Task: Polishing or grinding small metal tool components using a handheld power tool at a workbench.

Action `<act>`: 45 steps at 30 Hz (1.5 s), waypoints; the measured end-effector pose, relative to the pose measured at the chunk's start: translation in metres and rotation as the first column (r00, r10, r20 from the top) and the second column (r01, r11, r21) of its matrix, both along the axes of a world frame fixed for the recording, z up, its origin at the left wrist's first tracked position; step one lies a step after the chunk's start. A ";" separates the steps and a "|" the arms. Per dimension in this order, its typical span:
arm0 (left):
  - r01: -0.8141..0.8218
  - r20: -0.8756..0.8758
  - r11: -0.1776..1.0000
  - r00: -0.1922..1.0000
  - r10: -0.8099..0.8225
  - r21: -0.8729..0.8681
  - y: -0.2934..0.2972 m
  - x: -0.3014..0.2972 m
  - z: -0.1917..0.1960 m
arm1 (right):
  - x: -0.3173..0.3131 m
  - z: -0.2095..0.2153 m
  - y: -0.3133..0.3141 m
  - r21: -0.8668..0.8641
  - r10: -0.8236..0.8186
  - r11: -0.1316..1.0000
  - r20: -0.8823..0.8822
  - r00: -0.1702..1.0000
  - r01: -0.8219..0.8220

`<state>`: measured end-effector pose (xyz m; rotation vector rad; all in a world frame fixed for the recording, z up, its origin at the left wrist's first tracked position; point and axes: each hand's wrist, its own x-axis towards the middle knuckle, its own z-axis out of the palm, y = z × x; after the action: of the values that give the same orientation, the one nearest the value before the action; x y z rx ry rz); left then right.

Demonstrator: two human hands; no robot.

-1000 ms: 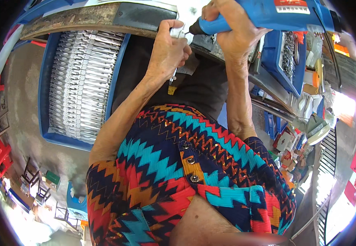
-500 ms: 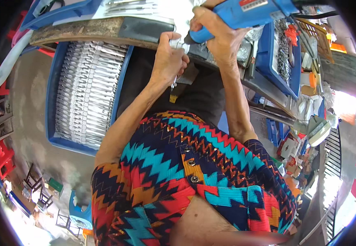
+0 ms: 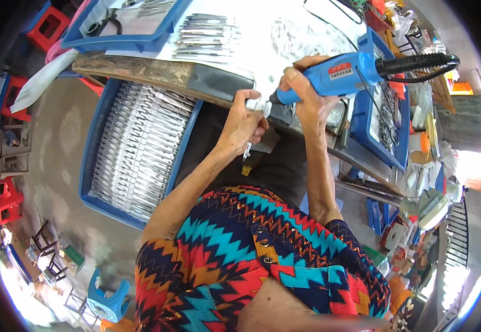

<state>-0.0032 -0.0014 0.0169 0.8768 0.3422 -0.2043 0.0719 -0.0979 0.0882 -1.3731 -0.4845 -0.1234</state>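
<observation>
My right hand (image 3: 311, 102) is wrapped round a blue corded power tool (image 3: 337, 76), held level above the bench edge. Its black nose points left and meets, or nearly meets, the work in my left hand (image 3: 241, 128). That hand is closed on a slim silver metal piece (image 3: 247, 150), whose lower end sticks out below the fingers. Its upper end is washed out by glare, so the exact contact with the tool's nose cannot be made out. Just left of the left hand, a dark block (image 3: 220, 81) lies along the wooden bench edge (image 3: 135, 69).
A blue crate (image 3: 87, 180) packed with rows of silver metal pieces is at lower left. More slim pieces (image 3: 207, 39) lie on the white bench top. Blue trays stand at upper left (image 3: 124, 45) and right (image 3: 398, 157). A black cable (image 3: 417, 65) trails right.
The view has tipped up, so bench, crate and hands sit lower in the picture and more bench top shows. Both hands keep their grips, with the tool's nose still at the left hand.
</observation>
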 end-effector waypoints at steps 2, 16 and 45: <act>0.070 0.012 0.997 0.997 -0.070 0.009 0.007 -0.003 0.002 | -0.001 0.000 0.000 -0.024 0.004 1.000 -0.008 1.000 -0.005; -0.629 0.558 -0.018 0.702 -0.442 0.777 0.113 0.132 0.035 | 0.004 -0.006 -0.009 -0.007 0.079 0.997 -0.007 0.997 -0.079; -0.684 0.510 -0.294 0.708 -0.489 0.667 0.148 0.327 0.019 | 0.001 0.020 -0.021 -0.140 0.276 0.947 -0.109 0.955 -0.290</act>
<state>0.3241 0.1466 0.0356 2.6537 -0.3647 0.9581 0.0728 -0.1192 0.1082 -1.4386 -0.6217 0.2139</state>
